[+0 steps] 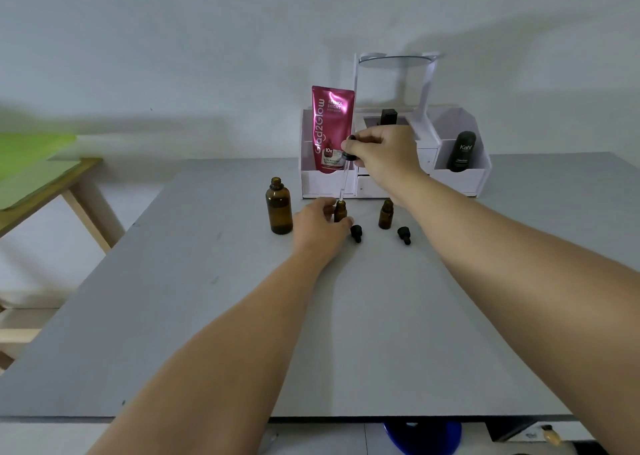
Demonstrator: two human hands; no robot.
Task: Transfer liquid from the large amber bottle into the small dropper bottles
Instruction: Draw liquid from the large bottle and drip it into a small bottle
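Right hand (381, 153) fingers pinching dropper (348, 157) above small dropper bottle (340, 213), left hand (317, 227) fingers gripping it, near far edge of table (207, 316)

Large amber bottle (279, 208) upright, uncapped

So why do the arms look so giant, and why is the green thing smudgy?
Head view: the wide-angle lens stretches things near the edges, so the forearms balloon; the green sheet at the far left edge smears; in the middle the left hand, right hand and large amber bottle look sharp; light is dim.
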